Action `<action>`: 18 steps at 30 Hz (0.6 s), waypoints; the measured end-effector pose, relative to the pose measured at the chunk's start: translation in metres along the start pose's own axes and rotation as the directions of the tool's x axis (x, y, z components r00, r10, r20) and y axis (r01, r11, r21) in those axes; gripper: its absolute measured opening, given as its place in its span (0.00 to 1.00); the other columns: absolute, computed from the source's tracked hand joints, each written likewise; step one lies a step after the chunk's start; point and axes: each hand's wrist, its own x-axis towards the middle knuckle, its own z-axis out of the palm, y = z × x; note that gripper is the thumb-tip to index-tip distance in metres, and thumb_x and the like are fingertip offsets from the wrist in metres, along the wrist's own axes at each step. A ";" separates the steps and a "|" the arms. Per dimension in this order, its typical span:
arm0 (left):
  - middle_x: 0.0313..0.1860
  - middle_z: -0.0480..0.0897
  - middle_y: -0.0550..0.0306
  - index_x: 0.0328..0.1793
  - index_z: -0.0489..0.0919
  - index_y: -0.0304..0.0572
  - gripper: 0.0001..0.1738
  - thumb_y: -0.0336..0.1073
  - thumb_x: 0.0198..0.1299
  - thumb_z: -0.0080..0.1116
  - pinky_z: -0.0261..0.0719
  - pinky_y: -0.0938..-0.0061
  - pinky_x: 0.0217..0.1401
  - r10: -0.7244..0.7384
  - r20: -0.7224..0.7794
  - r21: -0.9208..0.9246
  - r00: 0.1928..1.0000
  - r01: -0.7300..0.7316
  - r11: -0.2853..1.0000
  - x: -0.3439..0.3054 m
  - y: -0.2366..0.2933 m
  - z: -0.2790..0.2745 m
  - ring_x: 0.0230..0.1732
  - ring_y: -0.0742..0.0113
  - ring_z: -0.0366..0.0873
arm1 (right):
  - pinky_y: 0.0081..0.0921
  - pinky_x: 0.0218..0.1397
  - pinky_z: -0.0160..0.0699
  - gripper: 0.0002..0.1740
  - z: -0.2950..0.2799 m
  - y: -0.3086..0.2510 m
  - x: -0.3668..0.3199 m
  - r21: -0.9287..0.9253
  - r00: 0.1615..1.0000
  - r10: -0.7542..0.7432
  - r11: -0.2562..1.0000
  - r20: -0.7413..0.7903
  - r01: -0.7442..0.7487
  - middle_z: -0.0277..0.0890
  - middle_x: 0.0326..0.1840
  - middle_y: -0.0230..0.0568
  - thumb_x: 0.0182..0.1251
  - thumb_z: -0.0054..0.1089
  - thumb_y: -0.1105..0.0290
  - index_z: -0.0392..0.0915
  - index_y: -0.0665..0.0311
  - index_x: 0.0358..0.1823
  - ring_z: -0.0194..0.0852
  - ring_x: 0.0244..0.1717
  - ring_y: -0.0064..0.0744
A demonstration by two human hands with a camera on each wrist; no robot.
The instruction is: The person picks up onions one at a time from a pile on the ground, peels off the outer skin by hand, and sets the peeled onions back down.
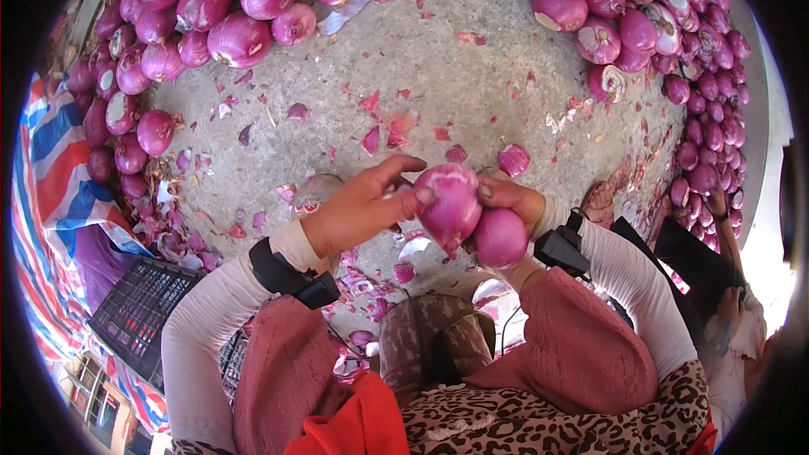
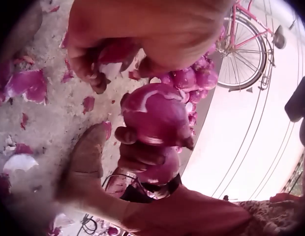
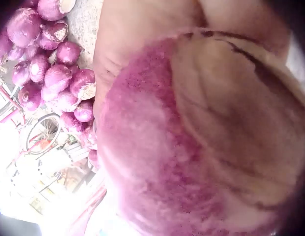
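In the head view, the right hand (image 1: 516, 200) holds two purple onions together, a larger one (image 1: 451, 202) and a rounder one (image 1: 500, 238). The left hand (image 1: 358, 206) is just left of the larger onion, thumb tip close to it. The left wrist view shows the left hand (image 2: 152, 29) with curled fingers around a piece of purple peel (image 2: 118, 53), above the larger onion (image 2: 157, 113), whose skin has a pale torn edge. A large onion (image 3: 142, 142) fills much of the right wrist view, with the right hand (image 3: 137, 34) behind it; most fingers are hidden.
Piled onions (image 1: 240, 40) curve around the concrete floor (image 1: 320, 101) at left, top and right. Peel scraps (image 1: 371, 140) lie scattered. A black crate (image 1: 143, 312) and striped sheet (image 1: 63, 168) stand at left. Another person's arm (image 1: 726, 232) reaches to the right pile. A bicycle (image 2: 241, 49) stands beyond.
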 end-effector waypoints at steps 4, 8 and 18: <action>0.48 0.75 0.58 0.68 0.63 0.36 0.28 0.38 0.65 0.56 0.74 0.79 0.41 -0.007 0.154 0.033 0.988 0.002 0.999 0.000 -0.004 -0.002 0.42 0.77 0.73 | 0.31 0.63 0.71 0.41 -0.003 0.003 0.009 -0.147 0.997 0.012 0.989 0.080 0.000 0.67 0.64 0.44 0.64 0.63 0.59 0.52 0.64 0.72 0.70 0.61 0.33; 0.49 0.75 0.57 0.69 0.62 0.35 0.28 0.31 0.62 0.52 0.74 0.79 0.43 -0.047 0.205 0.009 0.978 0.047 0.999 -0.004 -0.005 -0.006 0.42 0.75 0.74 | 0.32 0.61 0.72 0.41 0.000 0.001 0.004 -0.236 0.999 0.049 0.971 0.017 -0.044 0.68 0.63 0.47 0.64 0.61 0.61 0.50 0.64 0.73 0.71 0.58 0.34; 0.59 0.73 0.54 0.74 0.55 0.43 0.36 0.25 0.57 0.46 0.77 0.72 0.50 0.007 0.146 -0.500 0.989 0.068 0.863 -0.010 -0.015 -0.018 0.53 0.67 0.76 | 0.31 0.53 0.76 0.54 0.047 -0.023 -0.010 -0.851 0.947 -0.320 0.502 -0.018 0.154 0.68 0.61 0.53 0.48 0.75 0.62 0.49 0.61 0.74 0.75 0.52 0.41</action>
